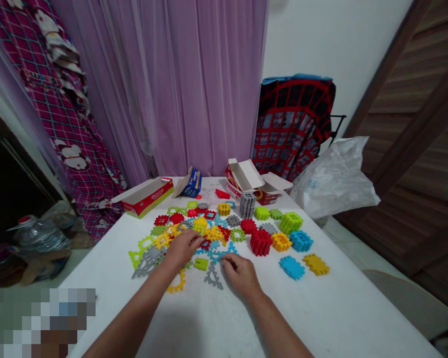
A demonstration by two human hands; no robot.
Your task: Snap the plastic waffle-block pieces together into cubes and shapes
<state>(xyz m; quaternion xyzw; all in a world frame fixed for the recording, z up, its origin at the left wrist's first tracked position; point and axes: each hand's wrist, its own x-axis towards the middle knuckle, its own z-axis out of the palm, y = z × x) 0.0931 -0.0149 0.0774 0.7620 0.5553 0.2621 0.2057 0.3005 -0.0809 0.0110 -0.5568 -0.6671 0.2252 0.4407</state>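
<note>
Forearms [134,311] reach over a white table [212,328]. Right hand [242,274]: fingers loosely curled beside a grey triangle [212,278]. Left hand [182,247]: thumb and fingertips nearly together above loose pieces [162,240]. Whether either holds anything cannot be told. Stacks [260,242] stand rightward; beyond, open boxes [147,199] and curtain [212,89].

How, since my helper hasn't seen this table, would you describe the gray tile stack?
Across the white table, find two open red cartons side by side, right of center. Just in front stands the gray tile stack, taller than nearby gray tiles.
</note>
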